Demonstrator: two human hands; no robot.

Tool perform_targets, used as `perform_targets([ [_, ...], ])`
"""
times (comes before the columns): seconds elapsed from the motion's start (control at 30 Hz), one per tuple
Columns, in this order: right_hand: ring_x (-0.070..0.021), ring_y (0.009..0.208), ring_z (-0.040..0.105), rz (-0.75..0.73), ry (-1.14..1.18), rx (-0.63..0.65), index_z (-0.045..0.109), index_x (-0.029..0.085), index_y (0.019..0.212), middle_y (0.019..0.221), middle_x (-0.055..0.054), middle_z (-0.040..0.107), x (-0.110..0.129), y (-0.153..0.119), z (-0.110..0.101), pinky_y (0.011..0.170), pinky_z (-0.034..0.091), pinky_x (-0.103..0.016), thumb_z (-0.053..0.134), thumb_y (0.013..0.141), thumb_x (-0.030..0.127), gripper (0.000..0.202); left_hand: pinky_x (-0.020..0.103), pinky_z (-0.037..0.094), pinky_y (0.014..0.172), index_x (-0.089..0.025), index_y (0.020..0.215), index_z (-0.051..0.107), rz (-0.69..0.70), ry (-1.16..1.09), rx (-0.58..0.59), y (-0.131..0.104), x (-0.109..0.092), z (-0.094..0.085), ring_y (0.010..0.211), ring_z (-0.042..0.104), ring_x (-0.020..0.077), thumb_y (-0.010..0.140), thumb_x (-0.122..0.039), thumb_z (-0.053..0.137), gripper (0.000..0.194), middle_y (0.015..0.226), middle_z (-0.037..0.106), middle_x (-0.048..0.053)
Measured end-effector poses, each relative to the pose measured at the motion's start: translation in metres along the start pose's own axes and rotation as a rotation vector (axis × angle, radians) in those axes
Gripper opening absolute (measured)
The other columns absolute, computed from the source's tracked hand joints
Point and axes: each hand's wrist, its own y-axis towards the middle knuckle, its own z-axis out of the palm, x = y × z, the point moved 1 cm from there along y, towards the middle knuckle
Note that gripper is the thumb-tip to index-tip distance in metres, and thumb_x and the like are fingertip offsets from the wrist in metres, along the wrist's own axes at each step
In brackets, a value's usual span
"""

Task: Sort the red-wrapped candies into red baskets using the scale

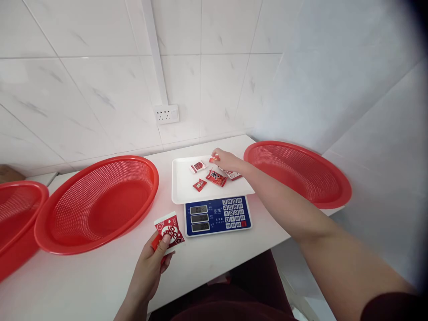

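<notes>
My left hand [155, 254] is closed around red and white snack packets [170, 228], held above the table left of the scale's keypad. Over the white scale tray [180, 178], my right hand [224, 159] pinches a small red packet [214, 158]. On the tray lie a white and red packet [198, 166], a red packet with a large black character [216, 177], a little red packet [199, 184] and a red-white packet [233, 174] partly covered by my right hand. The blue panel of the digital scale [218, 216] faces me; its display digits are hard to read.
Red mesh baskets stand on both sides: one big basket [96, 245] left of the scale, another [43, 191] at the far left edge, and a third basket [334, 178] on the right under my forearm. A tiled wall with a socket [166, 114] rises behind the white table [100, 285].
</notes>
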Motion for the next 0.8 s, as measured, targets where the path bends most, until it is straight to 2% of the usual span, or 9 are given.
perform_targets([
  [0.13, -0.0182, 0.080, 0.058, 0.017, -0.002, 0.013, 0.050, 0.018, 0.110, 0.101, -0.009, 0.064, -0.009, -0.007, -0.006, 0.063, 0.038, -0.025, 0.042, 0.087, 0.021, 0.025, 0.016, 0.022, 0.042, -0.018, 0.077, 0.058, 0.009, 0.018, 0.064, 0.002, 0.000, 0.004, 0.048, 0.033, 0.0057, 0.061, -0.057, 0.068, 0.043, 0.062, 0.050, -0.004],
  [0.23, -0.0194, 0.088, 0.057, -0.015, 0.000, 0.005, 0.055, 0.020, 0.106, 0.106, -0.007, 0.063, -0.009, -0.008, -0.011, 0.067, 0.040, -0.026, 0.045, 0.088, 0.028, 0.022, 0.016, 0.028, 0.045, -0.020, 0.084, 0.061, -0.015, 0.027, 0.065, 0.002, -0.002, 0.008, 0.051, 0.037, 0.0061, 0.061, -0.057, 0.068, 0.044, 0.069, 0.056, -0.003],
  [0.33, -0.0241, 0.099, 0.055, -0.009, -0.049, -0.020, 0.054, 0.021, 0.116, 0.116, -0.009, 0.060, -0.006, -0.014, -0.016, 0.072, 0.041, -0.030, 0.048, 0.087, 0.033, 0.032, 0.018, 0.034, 0.050, -0.020, 0.086, 0.062, -0.017, 0.043, 0.063, -0.001, -0.003, 0.012, 0.059, 0.045, 0.0092, 0.059, -0.058, 0.068, 0.046, 0.075, 0.060, 0.000],
  [0.43, -0.0242, 0.096, 0.057, 0.018, -0.037, -0.133, 0.054, 0.021, 0.120, 0.116, -0.009, 0.060, -0.001, -0.039, -0.020, 0.071, 0.042, -0.032, 0.045, 0.089, 0.031, 0.034, 0.018, 0.035, 0.052, -0.020, 0.088, 0.063, -0.018, 0.095, 0.085, -0.002, -0.001, 0.013, 0.061, 0.046, 0.0103, 0.059, -0.058, 0.068, 0.048, 0.077, 0.062, 0.002],
  [0.53, -0.0178, 0.083, 0.059, -0.086, 0.235, -0.188, 0.061, 0.024, 0.108, 0.102, -0.005, 0.065, 0.008, -0.087, -0.017, 0.069, 0.043, -0.029, 0.044, 0.089, 0.033, 0.026, 0.019, 0.030, 0.048, -0.020, 0.092, 0.064, -0.021, 0.199, 0.210, 0.000, 0.002, 0.012, 0.057, 0.044, 0.0102, 0.064, -0.057, 0.065, 0.047, 0.073, 0.061, 0.002],
  [0.57, -0.0166, 0.080, 0.059, -0.127, 0.339, -0.163, 0.063, 0.024, 0.101, 0.097, -0.003, 0.066, 0.012, -0.106, -0.013, 0.069, 0.044, -0.028, 0.045, 0.088, 0.035, 0.023, 0.019, 0.031, 0.048, -0.019, 0.092, 0.065, -0.008, 0.233, 0.284, 0.000, 0.003, 0.012, 0.057, 0.045, 0.0111, 0.066, -0.056, 0.064, 0.045, 0.072, 0.061, 0.002],
  [0.67, -0.0145, 0.063, 0.054, -0.159, 0.520, 0.098, 0.064, 0.022, 0.079, 0.070, 0.000, 0.062, 0.021, -0.157, 0.010, 0.058, 0.041, -0.026, 0.050, 0.086, 0.039, 0.023, 0.024, 0.040, 0.062, -0.018, 0.092, 0.065, 0.048, 0.304, 0.530, 0.002, 0.004, 0.017, 0.072, 0.054, 0.0167, 0.073, -0.048, 0.062, 0.036, 0.079, 0.065, 0.004],
  [0.73, -0.0138, 0.063, 0.054, -0.156, 0.602, 0.201, 0.063, 0.022, 0.083, 0.070, 0.001, 0.061, 0.026, -0.181, 0.027, 0.058, 0.041, -0.025, 0.053, 0.083, 0.039, 0.019, 0.027, 0.041, 0.073, -0.018, 0.092, 0.064, 0.075, 0.348, 0.658, 0.001, 0.004, 0.023, 0.080, 0.055, 0.0186, 0.077, -0.042, 0.059, 0.029, 0.086, 0.065, 0.005],
  [0.8, -0.0137, 0.065, 0.054, -0.143, 0.665, 0.260, 0.062, 0.022, 0.089, 0.073, 0.001, 0.061, 0.028, -0.197, 0.042, 0.059, 0.040, -0.024, 0.058, 0.081, 0.038, 0.018, 0.028, 0.040, 0.075, -0.017, 0.091, 0.063, 0.086, 0.397, 0.734, 0.000, 0.006, 0.030, 0.081, 0.054, 0.0180, 0.080, -0.037, 0.057, 0.024, 0.087, 0.064, 0.005],
])
